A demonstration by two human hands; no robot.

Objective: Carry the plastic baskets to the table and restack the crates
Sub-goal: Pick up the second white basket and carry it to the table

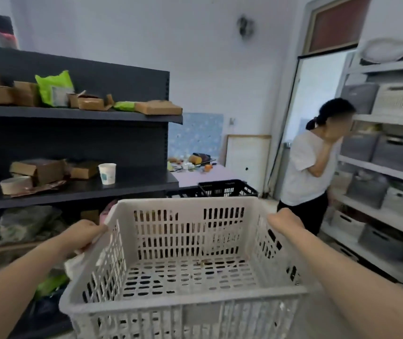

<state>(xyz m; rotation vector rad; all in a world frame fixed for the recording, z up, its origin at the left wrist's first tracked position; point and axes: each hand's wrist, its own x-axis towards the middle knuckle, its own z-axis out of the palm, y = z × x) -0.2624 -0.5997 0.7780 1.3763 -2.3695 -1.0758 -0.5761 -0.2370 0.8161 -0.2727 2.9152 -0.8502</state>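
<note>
Both hands hold one white slotted plastic basket [185,296] up in front of the body.
Left hand [90,234]: fingers curled round the left rim. Right hand [284,220]: closed over the right rim, fingertips hidden. Basket count 1; small debris on its floor. Beyond its far rim: 2 black plastic crates [227,188], side by side, just before a cluttered lilac desk [195,176]. Left: dark metal shelving [73,140] with 1 paper cup [107,173]. Right: 1 person in a white shirt [308,172].
</note>
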